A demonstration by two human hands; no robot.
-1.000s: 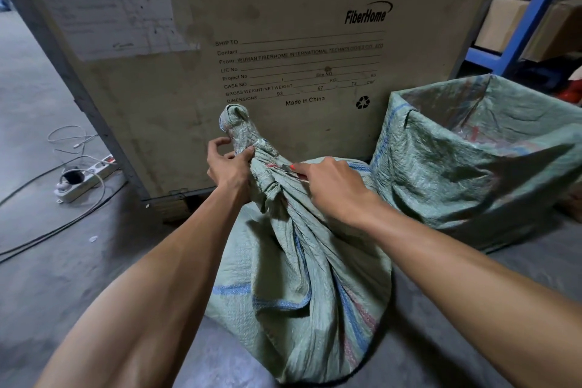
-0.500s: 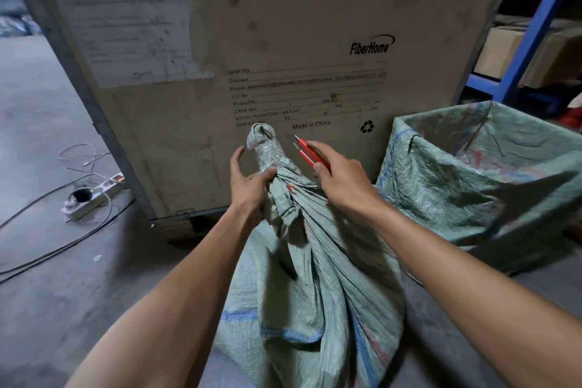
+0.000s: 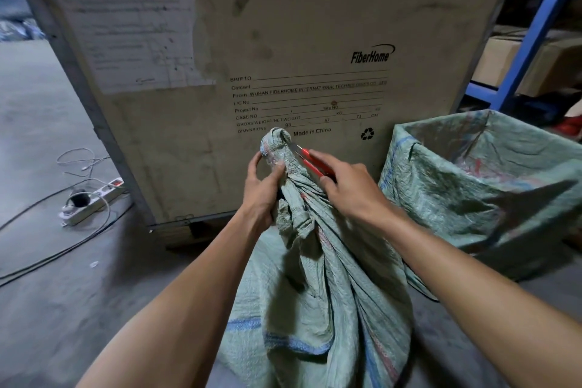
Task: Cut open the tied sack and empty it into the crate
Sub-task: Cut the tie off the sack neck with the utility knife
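sack [image 3: 318, 287] stands on the floor right in front of the crate [image 3: 283, 41], body slumped wide at the bottom, neck gathered and twisted up into a knot [image 3: 277, 148] that sits against the crate's lower printed panel. long axis of the neck runs roughly upright, leaning a bit toward the crate. left hand [image 3: 263, 189] grips the neck just under the knot, thumb on one side and fingers wrapped round the cloth, holding it taut. right hand [image 3: 349, 189] is curled round a red utility knife [image 3: 310, 161], handle mostly hidden in the fist, short blade poking out up and left. blade tip is touching or just beside the right flank of the knot, cannot tell if it has bitten in. so the target lies up-left of the right hand, and the knife crosses the neck axis at a slant, not along it. left hand is the nearer one to the knot, its fingertips just beside the cut line, which looks like the risk here: blade pushing toward the left fingers. judgement: cutting step is in hand, tie not visibly severed, nothing emptied yet. second open sack [image 3: 485, 186] stands to the right of the crate's front, mouth up. power strip [image 3: 94, 198] and cables lie on the floor left of the crate, well apart from the sack. blue shelving [image 3: 532, 25] rises behind the crate's right edge.
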